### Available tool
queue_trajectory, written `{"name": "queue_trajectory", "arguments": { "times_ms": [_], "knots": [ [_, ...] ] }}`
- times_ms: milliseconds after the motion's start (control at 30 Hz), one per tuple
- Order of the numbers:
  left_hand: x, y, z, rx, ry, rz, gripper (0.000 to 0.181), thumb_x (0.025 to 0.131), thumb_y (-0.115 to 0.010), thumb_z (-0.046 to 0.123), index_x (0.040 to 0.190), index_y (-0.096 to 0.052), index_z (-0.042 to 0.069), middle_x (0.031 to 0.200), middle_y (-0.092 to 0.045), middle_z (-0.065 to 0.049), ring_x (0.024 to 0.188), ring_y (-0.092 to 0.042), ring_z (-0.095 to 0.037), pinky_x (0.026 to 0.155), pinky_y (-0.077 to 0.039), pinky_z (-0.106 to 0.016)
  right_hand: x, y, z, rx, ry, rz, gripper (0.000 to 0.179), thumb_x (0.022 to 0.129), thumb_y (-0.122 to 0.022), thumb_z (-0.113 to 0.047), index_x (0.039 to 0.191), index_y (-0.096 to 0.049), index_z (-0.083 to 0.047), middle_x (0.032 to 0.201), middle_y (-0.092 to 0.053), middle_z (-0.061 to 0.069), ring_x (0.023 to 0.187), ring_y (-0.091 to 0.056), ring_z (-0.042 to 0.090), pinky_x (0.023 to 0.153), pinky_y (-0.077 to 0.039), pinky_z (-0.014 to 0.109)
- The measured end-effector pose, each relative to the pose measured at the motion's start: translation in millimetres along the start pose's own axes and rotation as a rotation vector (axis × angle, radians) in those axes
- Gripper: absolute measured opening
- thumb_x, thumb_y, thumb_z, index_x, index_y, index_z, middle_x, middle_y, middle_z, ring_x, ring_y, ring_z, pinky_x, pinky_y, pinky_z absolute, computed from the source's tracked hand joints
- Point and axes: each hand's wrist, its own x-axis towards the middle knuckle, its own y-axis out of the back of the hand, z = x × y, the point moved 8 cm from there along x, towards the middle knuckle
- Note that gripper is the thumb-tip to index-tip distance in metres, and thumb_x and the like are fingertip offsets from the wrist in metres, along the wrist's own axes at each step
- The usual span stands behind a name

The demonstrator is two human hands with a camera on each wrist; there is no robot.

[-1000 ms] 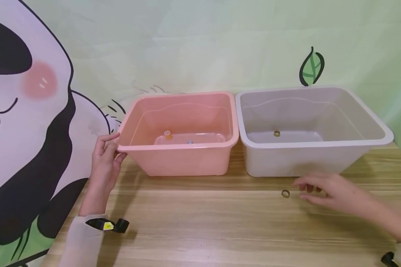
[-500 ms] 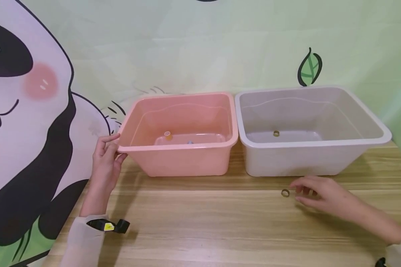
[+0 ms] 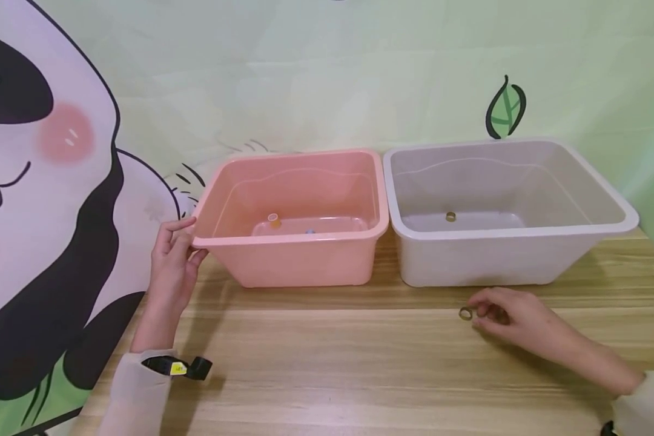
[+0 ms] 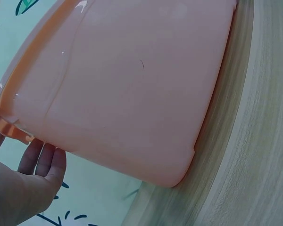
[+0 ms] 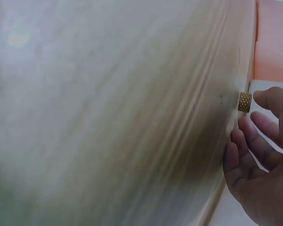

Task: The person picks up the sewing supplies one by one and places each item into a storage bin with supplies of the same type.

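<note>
My left hand (image 3: 171, 266) grips the rim of the pink plastic tub (image 3: 305, 263) at its near left corner. The left wrist view shows this hand's (image 4: 23, 183) fingers curled under that rim. On the table, in front of the grey tub (image 3: 479, 260), stands a small brass-coloured ring (image 3: 465, 313); its outside has a diamond-patterned texture, clear on the ring (image 5: 244, 101) in the right wrist view. My right hand (image 3: 518, 318) is beside the ring, thumb and forefinger parted, their tips close to it without a visible grip.
Inside the pink tub lie a small orange piece with a pale end (image 3: 274, 220) and a blue piece (image 3: 310, 231) partly hidden by the front rim. Another brass-coloured ring (image 3: 450, 216) rests in the grey tub. Behind is a printed cloth backdrop (image 3: 305, 79); below, a wood-grain tabletop (image 3: 316, 363).
My right hand has moved left toward the ring on the table, and its fingertips are now next to it. The left hand has stayed on the pink tub's rim.
</note>
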Motion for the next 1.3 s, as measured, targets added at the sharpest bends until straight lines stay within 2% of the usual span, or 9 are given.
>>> {"name": "queue_trajectory", "arguments": {
  "times_ms": [433, 767, 1300],
  "knots": [
    [1.9, 0.2, 0.1, -0.01, -0.007, -0.009, 0.017, 0.103, -0.059, 0.013, 0.12, -0.057, 0.009, 0.127, -0.055, -0.013, 0.103, -0.06, -0.021, 0.086, -0.057, -0.027, -1.2, -5.5, 3.4, -0.063, -0.055, 0.085, 0.024, 0.08, -0.086, -0.014, 0.1, -0.073, -0.018, 0.085, -0.061, -0.017, 0.077, -0.055, -0.003, 0.064, -0.05, 0.018],
    [0.5, 0.0, -0.2, -0.005, 0.0, -0.002, 0.017, 0.103, -0.059, 0.013, 0.119, -0.057, 0.009, 0.128, -0.054, -0.013, 0.103, -0.06, -0.021, 0.087, -0.057, -0.026, -0.9, -10.0, 3.7, -0.076, -0.094, 0.092, 0.022, 0.08, -0.087, -0.018, 0.097, -0.074, -0.021, 0.083, -0.058, -0.016, 0.074, -0.052, -0.002, 0.063, -0.048, 0.018],
    [0.2, 0.5, -0.2, 0.008, 0.0, 0.003, 0.017, 0.104, -0.057, 0.012, 0.121, -0.056, 0.009, 0.13, -0.053, -0.012, 0.107, -0.059, -0.022, 0.087, -0.057, -0.026, -0.4, -8.9, 1.0, -0.078, -0.063, 0.092, 0.02, 0.081, -0.086, -0.017, 0.097, -0.074, -0.023, 0.085, -0.059, -0.016, 0.075, -0.052, -0.002, 0.063, -0.049, 0.018]
  ]
}}
